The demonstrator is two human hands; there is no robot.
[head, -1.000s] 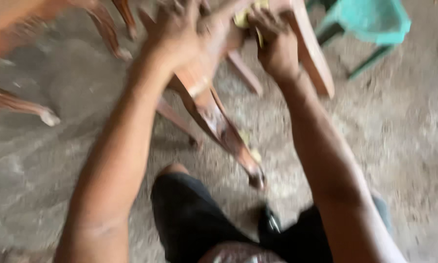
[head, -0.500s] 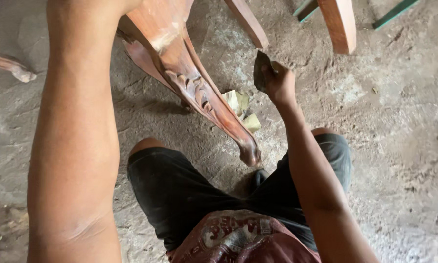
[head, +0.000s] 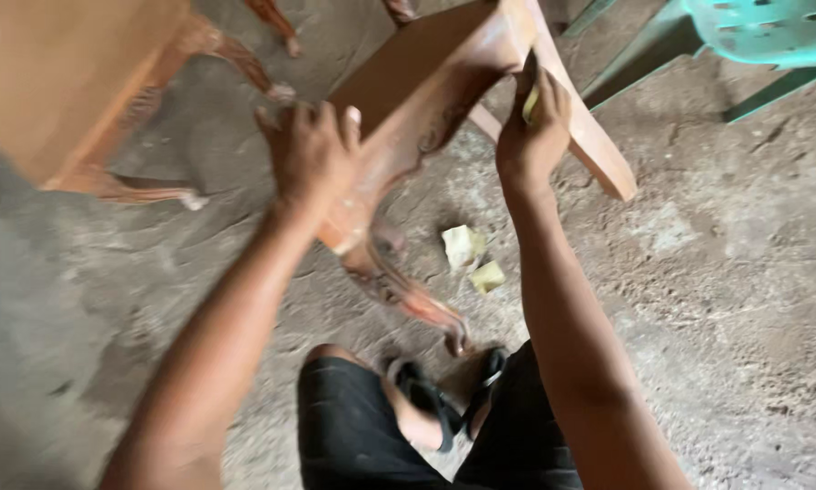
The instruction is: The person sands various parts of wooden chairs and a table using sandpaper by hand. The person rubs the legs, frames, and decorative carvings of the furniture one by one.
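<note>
Head camera, looking down: a carved wooden chair frame (head: 426, 100), reddish-brown, lies tipped over on a rough concrete floor (head: 726, 299). The left hand (head: 313, 150) lies on the frame's carved rail, fingers spread over its edge, steadying it. The right hand (head: 533, 127) is closed around a small yellowish piece of sandpaper (head: 530, 102) and presses it against the frame where a plain straight leg (head: 589, 145) meets the rail. The two hands are apart, one on each side of the frame.

A curved carved leg (head: 403, 290) runs down towards the person's sandalled foot (head: 426, 408). Two loose yellowish scraps (head: 473, 259) lie on the floor just beside that leg. Another wooden furniture piece (head: 72, 82) stands at upper left, a green plastic chair (head: 762, 36) at upper right.

Likely risks: the tipped frame may shift or roll under sideways pressure, since only one hand braces it. The carved leg's tip sits near the foot and could strike it. The small sandpaper could slip, scraping the fingertips on the wood.
</note>
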